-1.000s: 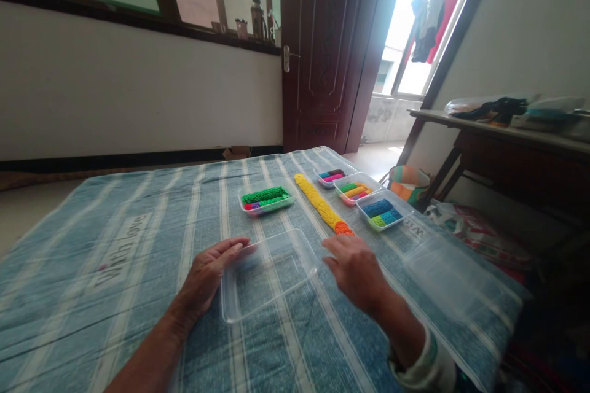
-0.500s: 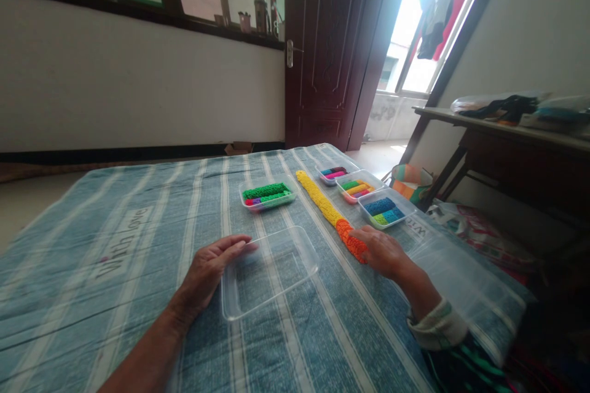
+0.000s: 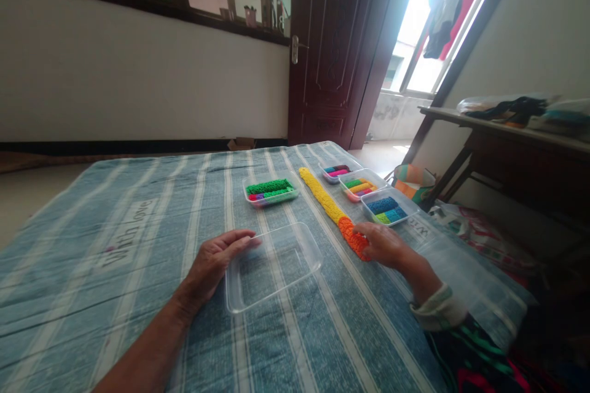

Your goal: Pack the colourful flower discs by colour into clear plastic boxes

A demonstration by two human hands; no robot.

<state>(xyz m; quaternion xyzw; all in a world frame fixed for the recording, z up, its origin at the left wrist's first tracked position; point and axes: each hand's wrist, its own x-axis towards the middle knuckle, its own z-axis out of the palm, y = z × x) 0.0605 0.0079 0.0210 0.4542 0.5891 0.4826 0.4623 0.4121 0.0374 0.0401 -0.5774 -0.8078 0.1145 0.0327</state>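
My left hand (image 3: 216, 261) pinches the clear box (image 3: 276, 264); my right hand (image 3: 386, 245) partly hides the yellow-orange strip (image 3: 332, 209), so I can't tell its grip.

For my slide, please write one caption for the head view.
The left hand holds a transparent box while the right hand touches a yellow-and-orange strip on the striped cloth.

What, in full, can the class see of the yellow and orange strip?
The strip is long, narrow and bumpy, like crocheted yarn: mostly yellow, with an orange near end. It lies straight, slanting across the striped cloth, left of the clear box with blue pieces. The right hand partly covers the orange end, seemingly touching it.
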